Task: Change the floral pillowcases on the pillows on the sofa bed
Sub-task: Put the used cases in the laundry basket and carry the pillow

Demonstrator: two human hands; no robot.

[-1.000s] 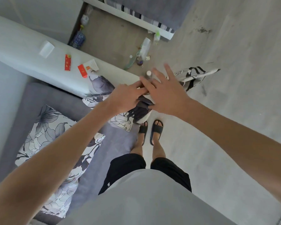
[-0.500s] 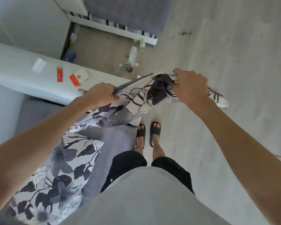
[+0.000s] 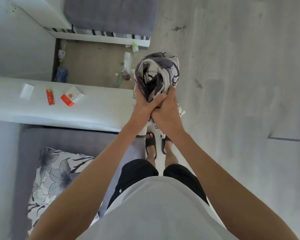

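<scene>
Your left hand (image 3: 142,103) and right hand (image 3: 164,110) clench the bunched floral pillowcase (image 3: 157,75) just beyond the white armrest (image 3: 93,110); its hanging tail could snag your sandals (image 3: 151,142).

Floral pillow (image 3: 55,172) partly hidden behind the left forearm (image 3: 93,179)

White ledge (image 3: 93,108) bearing a white card (image 3: 26,90), a red packet (image 3: 50,99) and a red-and-white box (image 3: 72,97). Bottles (image 3: 126,66) and litter on the brown floor strip behind it. Grey floor (image 3: 232,84); black sandals (image 3: 151,144).
</scene>
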